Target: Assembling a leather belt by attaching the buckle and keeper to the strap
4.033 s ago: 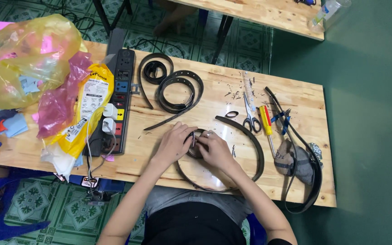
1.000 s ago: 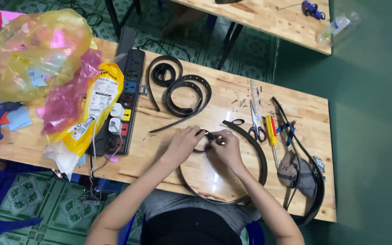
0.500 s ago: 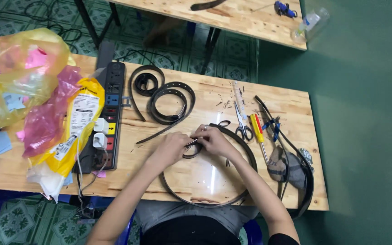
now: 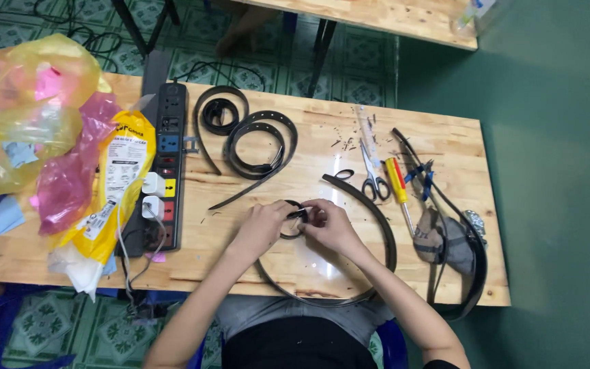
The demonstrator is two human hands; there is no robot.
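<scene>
Both hands, left and right, meet fingertip to fingertip, forearms converging.

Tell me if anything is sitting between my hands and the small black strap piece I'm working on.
Nothing visible does. The left hand and right hand both already touch the small black looped strap piece above the clear plastic sheet.

Wooden table seen from above. Left hand and right hand meet at its front edge, both pinching a small black strap loop — fingers closed on it. A long black band curves around them. Scissors and screwdriver lie to the right, power strip to the left
</scene>
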